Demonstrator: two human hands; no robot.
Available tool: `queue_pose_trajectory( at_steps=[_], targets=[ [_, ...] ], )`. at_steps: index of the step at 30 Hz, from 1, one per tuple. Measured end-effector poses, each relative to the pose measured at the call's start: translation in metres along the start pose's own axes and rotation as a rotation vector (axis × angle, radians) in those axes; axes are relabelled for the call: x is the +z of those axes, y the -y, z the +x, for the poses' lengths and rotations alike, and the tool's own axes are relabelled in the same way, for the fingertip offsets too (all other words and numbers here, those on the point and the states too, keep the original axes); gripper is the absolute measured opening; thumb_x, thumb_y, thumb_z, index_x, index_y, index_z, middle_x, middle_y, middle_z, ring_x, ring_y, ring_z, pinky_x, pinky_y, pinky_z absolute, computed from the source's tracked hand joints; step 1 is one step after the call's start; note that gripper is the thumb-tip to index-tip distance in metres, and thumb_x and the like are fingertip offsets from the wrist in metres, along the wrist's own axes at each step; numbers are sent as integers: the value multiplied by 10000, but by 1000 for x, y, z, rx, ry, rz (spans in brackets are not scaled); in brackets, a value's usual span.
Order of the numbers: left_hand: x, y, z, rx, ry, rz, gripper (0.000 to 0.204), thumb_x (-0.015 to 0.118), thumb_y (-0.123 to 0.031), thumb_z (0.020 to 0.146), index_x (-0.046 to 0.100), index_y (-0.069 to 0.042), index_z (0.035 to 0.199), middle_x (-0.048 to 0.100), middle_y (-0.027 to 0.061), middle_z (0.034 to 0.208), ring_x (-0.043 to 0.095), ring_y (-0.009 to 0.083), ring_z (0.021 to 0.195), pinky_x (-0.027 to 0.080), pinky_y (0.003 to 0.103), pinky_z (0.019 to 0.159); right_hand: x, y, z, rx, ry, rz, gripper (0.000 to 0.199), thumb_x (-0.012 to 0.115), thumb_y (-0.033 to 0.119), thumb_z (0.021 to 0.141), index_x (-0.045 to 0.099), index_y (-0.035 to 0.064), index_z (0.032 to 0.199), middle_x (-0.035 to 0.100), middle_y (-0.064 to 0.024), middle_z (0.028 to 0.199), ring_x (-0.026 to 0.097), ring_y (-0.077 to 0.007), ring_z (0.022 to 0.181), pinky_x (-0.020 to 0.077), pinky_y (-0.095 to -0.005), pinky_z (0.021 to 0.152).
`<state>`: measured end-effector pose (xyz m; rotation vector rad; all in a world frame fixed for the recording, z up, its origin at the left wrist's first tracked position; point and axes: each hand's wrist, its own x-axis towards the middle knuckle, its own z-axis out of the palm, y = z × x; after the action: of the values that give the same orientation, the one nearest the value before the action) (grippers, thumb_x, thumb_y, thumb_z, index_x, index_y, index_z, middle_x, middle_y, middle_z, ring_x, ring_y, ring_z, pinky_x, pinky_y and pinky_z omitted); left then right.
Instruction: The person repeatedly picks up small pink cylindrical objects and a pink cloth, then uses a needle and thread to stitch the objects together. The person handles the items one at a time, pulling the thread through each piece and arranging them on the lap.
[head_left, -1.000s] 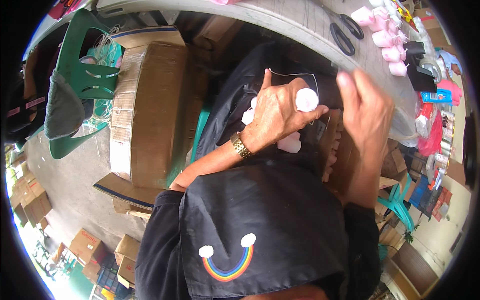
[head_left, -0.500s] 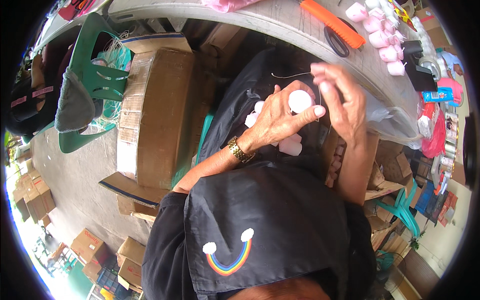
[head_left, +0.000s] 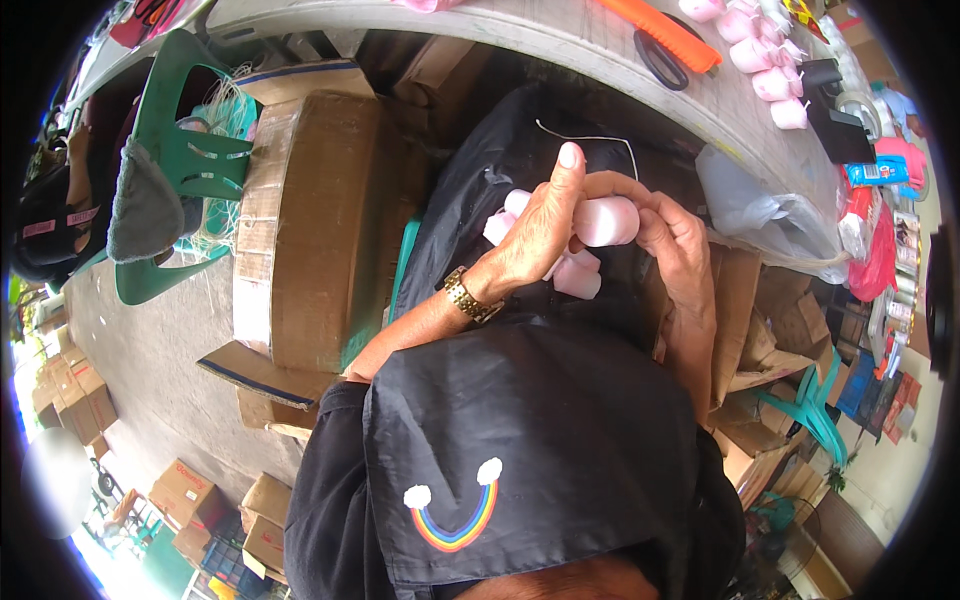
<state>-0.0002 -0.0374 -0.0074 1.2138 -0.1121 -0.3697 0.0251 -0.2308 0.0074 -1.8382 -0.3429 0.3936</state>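
A pale pink cylindrical candle (head_left: pixel 606 222) lies sideways between my hands above my lap. My left hand (head_left: pixel 540 228) is closed round it, thumb raised, its fingers partly hidden behind. Curled fingers of my right hand (head_left: pixel 677 238) touch the candle's right end; whether they also pinch the wick is hidden. A long thin cord, seemingly a wick (head_left: pixel 590 137), loops up behind the left fingers and bends down toward the right hand. Another pink candle (head_left: pixel 577 276) sits on the dark cloth just below, and more pink pieces (head_left: pixel 497 226) show beyond my left hand.
On the pale table (head_left: pixel 560 55) ahead lie an orange-handled tool (head_left: pixel 668 36), black scissor handles (head_left: pixel 661 62) and rows of pink candles (head_left: pixel 770 75). A clear plastic bag (head_left: pixel 760 205) hangs at the right. Cardboard box (head_left: pixel 325 220) and green chair (head_left: pixel 190 155) stand left.
My right hand has come down from above to the candle's right end. The candle has turned from end-on to sideways, and my left thumb has swung up off it.
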Motion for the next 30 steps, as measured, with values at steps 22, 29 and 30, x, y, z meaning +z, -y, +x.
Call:
queue_pose_trajectory(
  at_steps=[22,29,30],
  targets=[
    [10,-4,4,21,273,763,154,514,-143,851,654,-81,868,645,83,880,646,269,890,177,640,1100,-164,-154,-136,323,-643,-1406,154,534,135,874,639,120,985,525,-137,1012,552,-368,961,456,-498,765],
    [36,17,17,176,622,907,176,676,-154,795,714,-98,958,640,51,1098,539,245,1173,74,631,1113,-127,-312,-141,618,-504,-561,201,577,160,836,662,89,1005,650,-251,914,658,-353,894,516,-453,767],
    [38,18,20,153,594,885,166,674,-152,797,717,-99,948,646,48,1089,538,243,1179,64,623,1117,-118,-328,-131,603,-545,-477,202,577,163,838,658,89,1009,648,-246,917,655,-347,894,514,-448,765]
  ],
)
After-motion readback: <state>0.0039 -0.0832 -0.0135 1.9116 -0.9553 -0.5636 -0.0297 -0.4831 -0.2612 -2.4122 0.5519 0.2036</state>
